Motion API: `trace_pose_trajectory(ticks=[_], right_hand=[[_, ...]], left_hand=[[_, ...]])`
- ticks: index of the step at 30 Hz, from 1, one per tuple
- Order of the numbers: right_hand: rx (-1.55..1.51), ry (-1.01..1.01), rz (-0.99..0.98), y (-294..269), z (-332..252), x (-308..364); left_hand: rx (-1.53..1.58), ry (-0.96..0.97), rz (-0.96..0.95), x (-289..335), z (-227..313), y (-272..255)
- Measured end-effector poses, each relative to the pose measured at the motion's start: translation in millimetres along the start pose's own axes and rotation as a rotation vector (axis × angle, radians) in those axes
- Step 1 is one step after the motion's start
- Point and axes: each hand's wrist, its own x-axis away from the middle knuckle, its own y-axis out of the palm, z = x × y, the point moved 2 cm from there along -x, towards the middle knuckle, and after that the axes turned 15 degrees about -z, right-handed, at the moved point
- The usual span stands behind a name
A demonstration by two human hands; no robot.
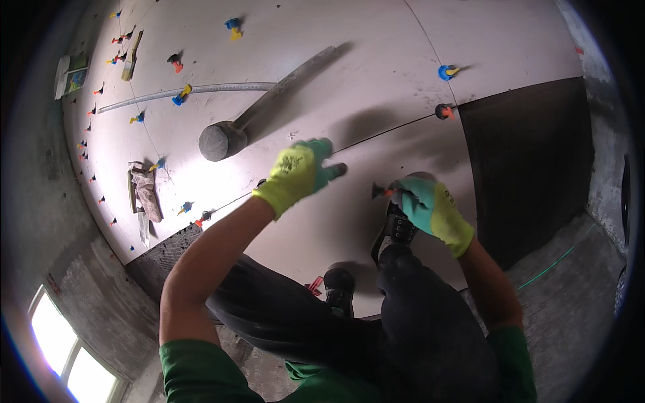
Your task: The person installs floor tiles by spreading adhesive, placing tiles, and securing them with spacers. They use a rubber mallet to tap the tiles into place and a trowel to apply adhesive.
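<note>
My left hand point(299, 173), in a yellow and teal glove, rests with fingers spread on a large pale floor tile point(322, 221), close to the joint line. My right hand point(430, 205), gloved the same way, is closed around a small dark tile levelling clip with an orange wedge point(380, 191) standing on the tile joint. My two black shoes point(398, 228) stand on the same tile beneath my hands, and my dark trouser legs fill the lower middle.
A grey rubber mallet point(224, 140) lies on the tiles behind my left hand. A long metal straightedge point(195, 91), a trowel with a rag point(144, 195) and several blue, yellow and orange levelling clips point(445, 72) dot the joints. Dark untiled floor point(531, 161) lies to the right.
</note>
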Motion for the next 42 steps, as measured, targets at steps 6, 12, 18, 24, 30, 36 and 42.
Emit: trace_pose_trajectory(ticks=[6, 12, 18, 24, 30, 36, 42], right_hand=[[-0.002, 0.115, 0.016, 2.8, 2.4, -14.2], [0.434, -0.124, 0.188, 5.5, -2.4, -60.1], [0.891, -0.193, -0.117, 22.6, -9.7, -102.0], [1.018, -0.215, -0.199, 33.7, -24.5, -117.5], [1.072, -0.260, -0.193, 46.2, -26.5, -129.2], [0.648, -0.111, -0.076, 40.5, -9.1, -123.6], [0.587, -0.074, -0.015, 40.1, 9.1, -116.7]], left_hand=[[-0.195, -0.207, -0.073, -46.0, -10.6, 0.3], [0.017, -0.190, 0.168, -37.8, -33.1, 5.3], [-0.026, -0.323, 0.155, -13.1, -64.1, 26.2], [-0.005, -0.418, 0.116, 6.6, -81.8, 47.1], [0.181, -0.296, 0.168, 21.4, -61.8, 50.9], [1.190, -0.163, 0.083, 19.1, -14.5, 61.0], [1.484, -0.230, 0.199, -6.0, 20.5, 65.8]])
